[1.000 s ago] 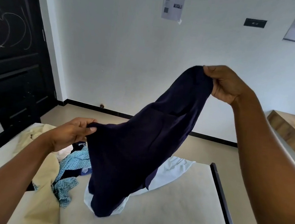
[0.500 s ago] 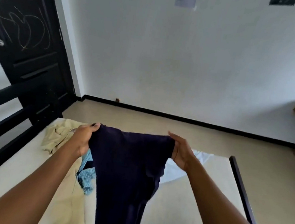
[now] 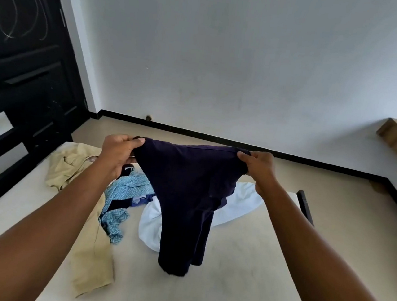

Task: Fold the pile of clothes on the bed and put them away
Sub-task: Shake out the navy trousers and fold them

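- Head view, bedroom: my left hand (image 3: 118, 152) and right hand (image 3: 258, 168) hold a navy garment (image 3: 185, 191) stretched between them above the bed (image 3: 241, 266), with the fingers and thumbs of both hands curled and pinching its top edge.
- Gripped at its two upper corners, the cloth hangs straight. I cannot tell whether its lower end touches the mattress. I judge the hold squares it for a first fold.
- Behind it, the rest of the pile lies unfolded: a beige garment (image 3: 87, 244) at left, a blue patterned piece (image 3: 123, 189) beside it, and a white one (image 3: 243, 205) partly hidden.
- Nothing folded shows, so the job looks barely begun.
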Demonstrator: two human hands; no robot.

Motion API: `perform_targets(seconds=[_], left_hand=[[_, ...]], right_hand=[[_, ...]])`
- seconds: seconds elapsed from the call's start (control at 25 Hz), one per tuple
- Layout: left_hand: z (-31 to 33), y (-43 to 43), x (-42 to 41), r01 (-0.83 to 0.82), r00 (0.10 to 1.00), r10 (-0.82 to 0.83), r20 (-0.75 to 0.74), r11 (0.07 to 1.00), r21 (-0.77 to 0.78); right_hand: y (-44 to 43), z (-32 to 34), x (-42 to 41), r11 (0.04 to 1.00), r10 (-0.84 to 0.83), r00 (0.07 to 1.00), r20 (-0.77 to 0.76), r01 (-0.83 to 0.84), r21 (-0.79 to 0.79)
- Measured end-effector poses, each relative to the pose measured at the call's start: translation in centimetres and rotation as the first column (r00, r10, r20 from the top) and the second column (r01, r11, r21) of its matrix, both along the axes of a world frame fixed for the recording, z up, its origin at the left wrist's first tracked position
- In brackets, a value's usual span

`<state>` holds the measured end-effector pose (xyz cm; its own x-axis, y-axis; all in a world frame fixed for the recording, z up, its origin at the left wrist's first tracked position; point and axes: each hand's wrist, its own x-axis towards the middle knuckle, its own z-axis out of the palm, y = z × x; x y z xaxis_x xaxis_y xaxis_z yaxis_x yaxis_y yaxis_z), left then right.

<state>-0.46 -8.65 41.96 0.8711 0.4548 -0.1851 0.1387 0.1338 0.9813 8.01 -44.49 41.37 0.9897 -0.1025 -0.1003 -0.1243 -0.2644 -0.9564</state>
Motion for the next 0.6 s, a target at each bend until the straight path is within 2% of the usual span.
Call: perform_targets(seconds=[0.08, 0.16, 0.28, 0.36, 0.44, 0.52, 0.6], left_hand=[[0.3, -0.3, 0.7, 0.008, 0.999, -0.008, 0.037, 1.000, 0.004], [0.8, -0.6, 1.2, 0.004, 0.997, -0.005, 0.075, 1.000, 0.024], [1.8, -1.2, 1.8, 0.060, 0.984, -0.060, 0.167, 0.998, 0.004], [2.0, -1.3, 2.1, 0.209, 0.945, -0.198, 0.260, 0.978, -0.014], [1.9, -1.6, 2.3, 0.371, 0.888, -0.377, 0.263, 0.926, 0.075], [1.6, -2.3, 2.5, 0.442, 0.857, -0.496, 0.141, 0.846, 0.298], [1.4, -3.6, 3.3, 0.447, 0.851, -0.525, -0.020, 0.704, 0.553]], right_hand=[[-0.9, 1.0, -0.3, 0.995, -0.098, 0.995, 0.002, 0.098, -0.003], [-2.1, 2.2, -1.1, 0.996, -0.089, 0.995, 0.036, 0.089, -0.008], [-3.6, 4.4, -3.0, 0.986, 0.147, 0.984, 0.102, -0.154, 0.058], [-4.9, 5.3, -4.0, 0.960, 0.261, 0.956, 0.131, -0.271, 0.065], [-6.2, 5.0, -3.8, 0.956, 0.291, 0.951, 0.100, -0.284, -0.079], [-7.0, 4.2, -3.5, 0.919, 0.267, 0.963, 0.040, -0.242, -0.313], [-8.0, 3.5, -3.4, 0.819, 0.252, 0.967, 0.026, -0.199, -0.538]])
